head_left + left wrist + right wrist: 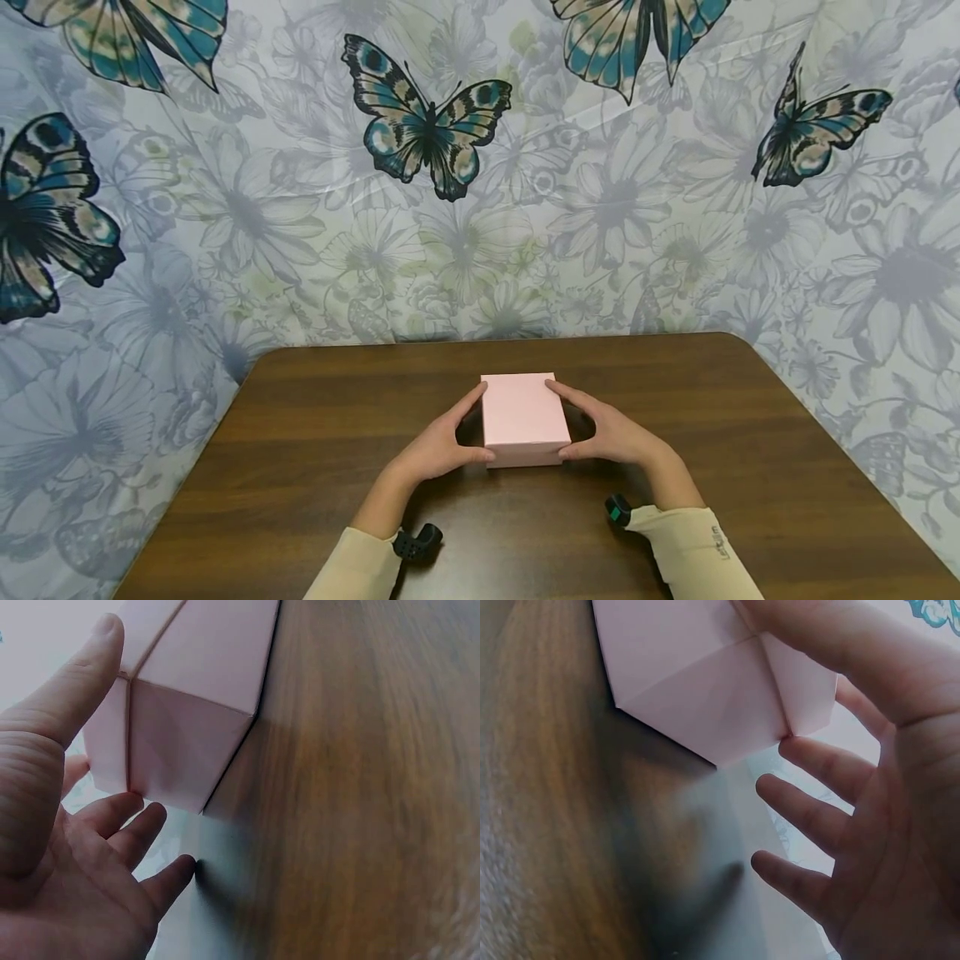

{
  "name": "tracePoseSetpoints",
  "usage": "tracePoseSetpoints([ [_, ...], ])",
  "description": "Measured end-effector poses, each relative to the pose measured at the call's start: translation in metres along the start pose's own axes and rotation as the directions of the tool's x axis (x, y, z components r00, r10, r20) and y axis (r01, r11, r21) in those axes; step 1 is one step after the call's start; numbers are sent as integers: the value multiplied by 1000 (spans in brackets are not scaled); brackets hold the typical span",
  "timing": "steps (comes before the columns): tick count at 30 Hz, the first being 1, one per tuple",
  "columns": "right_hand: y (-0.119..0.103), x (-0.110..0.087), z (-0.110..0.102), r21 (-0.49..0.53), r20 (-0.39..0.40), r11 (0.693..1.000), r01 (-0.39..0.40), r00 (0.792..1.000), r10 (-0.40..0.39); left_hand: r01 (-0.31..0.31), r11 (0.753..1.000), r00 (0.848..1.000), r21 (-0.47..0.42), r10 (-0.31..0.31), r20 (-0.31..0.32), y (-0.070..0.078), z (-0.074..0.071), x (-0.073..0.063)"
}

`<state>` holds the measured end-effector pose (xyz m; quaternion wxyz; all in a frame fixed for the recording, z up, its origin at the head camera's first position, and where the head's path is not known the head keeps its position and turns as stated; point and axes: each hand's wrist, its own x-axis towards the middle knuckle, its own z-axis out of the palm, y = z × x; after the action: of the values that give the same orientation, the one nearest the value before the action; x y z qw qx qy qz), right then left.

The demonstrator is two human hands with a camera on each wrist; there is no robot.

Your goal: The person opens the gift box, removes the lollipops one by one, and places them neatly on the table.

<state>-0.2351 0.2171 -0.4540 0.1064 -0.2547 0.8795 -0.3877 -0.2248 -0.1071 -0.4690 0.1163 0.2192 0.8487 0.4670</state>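
Sitting on the brown wood-grain table (360,400), the pink box (525,457) has smooth, matte faces and straight edges, with a fitted lid (521,407) on top. It is between the left hand (442,446) and the right hand (611,433); each pinches the lid's side, thumb at the near corner, forefinger at the far one, remaining fingers spread. Behind hangs a butterfly-printed, slightly creased cloth (465,250).
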Motion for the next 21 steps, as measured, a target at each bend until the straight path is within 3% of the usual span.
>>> tracePoseSetpoints([
  [21,-6,-2,-5,-11,-31,1000,15,999,-15,-10,1000,1000,-9,10,-9,5,-2,0],
])
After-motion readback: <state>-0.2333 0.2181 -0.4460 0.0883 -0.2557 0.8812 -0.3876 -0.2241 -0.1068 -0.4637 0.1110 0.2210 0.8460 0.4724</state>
